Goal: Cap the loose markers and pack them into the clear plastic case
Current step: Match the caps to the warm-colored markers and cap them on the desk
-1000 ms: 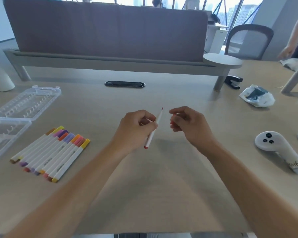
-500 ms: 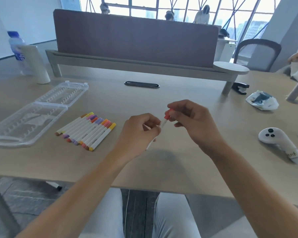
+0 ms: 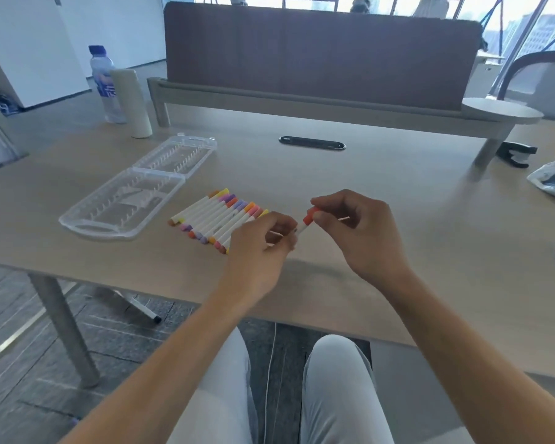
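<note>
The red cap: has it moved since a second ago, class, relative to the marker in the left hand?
Yes. The red cap now sits on the marker's tip; earlier it was apart, to the right.

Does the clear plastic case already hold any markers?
No, the open clear plastic case lies empty, and the markers lie beside it on the table.

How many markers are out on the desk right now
About 11: one marker held between left hand and right hand, roughly ten in the row; some partly hidden.

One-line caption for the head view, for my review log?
Left hand holds a marker while right hand pinches its orange cap; capped markers beside open clear case.
</note>
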A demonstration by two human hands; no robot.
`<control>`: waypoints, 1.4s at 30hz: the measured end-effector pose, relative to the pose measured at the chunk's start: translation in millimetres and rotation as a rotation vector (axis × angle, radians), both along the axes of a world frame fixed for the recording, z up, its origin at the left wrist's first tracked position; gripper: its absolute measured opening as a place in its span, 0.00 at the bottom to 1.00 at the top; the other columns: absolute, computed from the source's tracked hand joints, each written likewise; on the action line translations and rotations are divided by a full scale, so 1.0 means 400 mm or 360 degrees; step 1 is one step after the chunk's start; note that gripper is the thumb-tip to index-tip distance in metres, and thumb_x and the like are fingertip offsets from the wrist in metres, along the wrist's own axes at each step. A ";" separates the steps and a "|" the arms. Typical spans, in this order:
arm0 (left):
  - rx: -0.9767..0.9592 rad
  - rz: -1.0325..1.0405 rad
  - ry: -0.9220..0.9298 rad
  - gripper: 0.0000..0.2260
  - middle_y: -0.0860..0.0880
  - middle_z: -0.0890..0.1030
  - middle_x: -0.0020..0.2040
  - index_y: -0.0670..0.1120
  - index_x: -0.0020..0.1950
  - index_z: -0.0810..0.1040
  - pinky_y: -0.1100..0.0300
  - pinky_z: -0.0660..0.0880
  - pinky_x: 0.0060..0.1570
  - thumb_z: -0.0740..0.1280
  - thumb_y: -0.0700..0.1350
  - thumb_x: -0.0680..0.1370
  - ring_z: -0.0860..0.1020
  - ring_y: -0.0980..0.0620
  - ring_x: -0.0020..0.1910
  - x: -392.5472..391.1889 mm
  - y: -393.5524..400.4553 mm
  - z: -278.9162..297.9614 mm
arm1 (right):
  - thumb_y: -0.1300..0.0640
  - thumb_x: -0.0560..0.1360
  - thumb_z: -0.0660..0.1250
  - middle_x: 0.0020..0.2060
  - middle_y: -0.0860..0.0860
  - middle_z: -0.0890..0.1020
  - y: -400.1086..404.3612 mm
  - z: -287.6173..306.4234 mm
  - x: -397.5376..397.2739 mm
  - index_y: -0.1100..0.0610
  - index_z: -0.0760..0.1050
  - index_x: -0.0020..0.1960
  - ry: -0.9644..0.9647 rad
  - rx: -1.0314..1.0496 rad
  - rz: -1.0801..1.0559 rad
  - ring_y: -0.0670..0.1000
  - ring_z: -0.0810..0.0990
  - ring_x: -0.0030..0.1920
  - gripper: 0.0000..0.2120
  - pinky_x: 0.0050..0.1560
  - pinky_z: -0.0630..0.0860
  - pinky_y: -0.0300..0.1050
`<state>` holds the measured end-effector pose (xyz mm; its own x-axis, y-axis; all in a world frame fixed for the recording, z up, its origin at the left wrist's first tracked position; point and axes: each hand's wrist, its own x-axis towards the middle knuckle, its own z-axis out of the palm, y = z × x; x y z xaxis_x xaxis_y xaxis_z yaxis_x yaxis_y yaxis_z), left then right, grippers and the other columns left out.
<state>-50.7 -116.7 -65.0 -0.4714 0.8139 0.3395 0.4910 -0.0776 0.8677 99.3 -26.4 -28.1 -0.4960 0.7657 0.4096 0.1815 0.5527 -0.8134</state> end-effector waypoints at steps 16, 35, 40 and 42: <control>0.0141 -0.0078 -0.0164 0.05 0.53 0.85 0.45 0.50 0.51 0.80 0.50 0.82 0.47 0.70 0.39 0.80 0.86 0.53 0.42 0.013 0.042 -0.001 | 0.59 0.80 0.71 0.46 0.40 0.87 0.024 0.011 -0.022 0.47 0.86 0.56 0.0058 0.0100 -0.0049 0.45 0.84 0.49 0.09 0.53 0.80 0.49; -0.0669 0.0576 0.1177 0.13 0.48 0.78 0.62 0.51 0.62 0.80 0.47 0.69 0.60 0.66 0.53 0.80 0.70 0.44 0.67 -0.122 0.074 -0.012 | 0.51 0.79 0.70 0.51 0.47 0.82 0.041 -0.108 -0.072 0.49 0.81 0.61 -0.0690 -0.0025 -0.0151 0.49 0.80 0.53 0.12 0.51 0.67 0.39; -0.0571 0.0606 0.0890 0.17 0.46 0.75 0.64 0.50 0.66 0.78 0.47 0.70 0.60 0.67 0.51 0.78 0.70 0.42 0.66 -0.179 0.024 -0.013 | 0.45 0.79 0.66 0.61 0.46 0.79 0.009 -0.108 -0.083 0.45 0.76 0.68 -0.0941 0.0170 -0.0012 0.50 0.75 0.64 0.18 0.65 0.71 0.49; -0.0602 0.0625 0.0824 0.19 0.45 0.75 0.64 0.49 0.69 0.76 0.47 0.70 0.61 0.66 0.50 0.79 0.71 0.42 0.66 -0.228 0.004 -0.014 | 0.43 0.79 0.65 0.68 0.45 0.76 -0.016 -0.101 -0.095 0.45 0.73 0.72 -0.1017 0.0220 0.0130 0.50 0.71 0.69 0.22 0.70 0.68 0.50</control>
<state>-141.9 -115.0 -70.4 -0.6071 0.7242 0.3271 0.7737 0.4449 0.4511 61.4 -32.6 -68.4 -0.7285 0.6766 0.1071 0.5580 0.6768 -0.4802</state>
